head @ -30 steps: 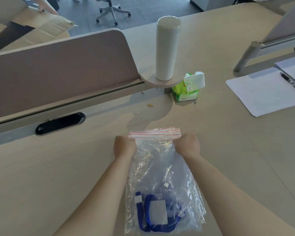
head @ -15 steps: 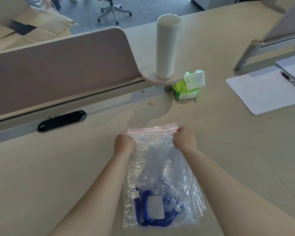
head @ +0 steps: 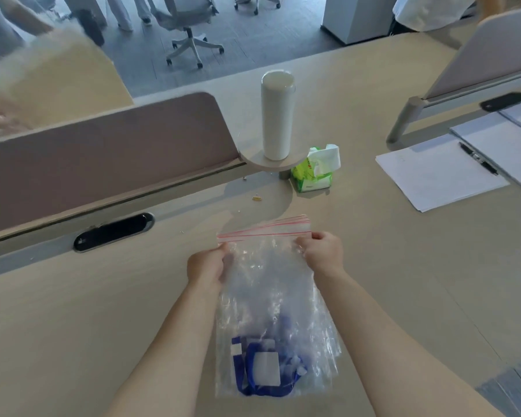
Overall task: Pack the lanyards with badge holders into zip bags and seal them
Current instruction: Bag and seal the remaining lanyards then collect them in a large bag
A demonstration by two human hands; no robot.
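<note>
While the zip bag [head: 271,284] lies on the desk [head: 103,311], we pinch its red-lined top edge at 2 points: left hand [head: 206,266] at the left corner, right hand [head: 322,252] at the right, hands apart. A blue lanyard [head: 242,383] with a white badge holder [head: 266,368] sits at the bag's near end. Beyond stand a white tumbler [head: 277,115] and a green tissue pack [head: 315,173].

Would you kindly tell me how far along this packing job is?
Done: the blue lanyard and badge holder lie at the bottom of the zip bag. In hand: the left hand and right hand pinch the bag's top by the red zip strip. Left: sealing; I cannot tell if the strip is closed.
</note>
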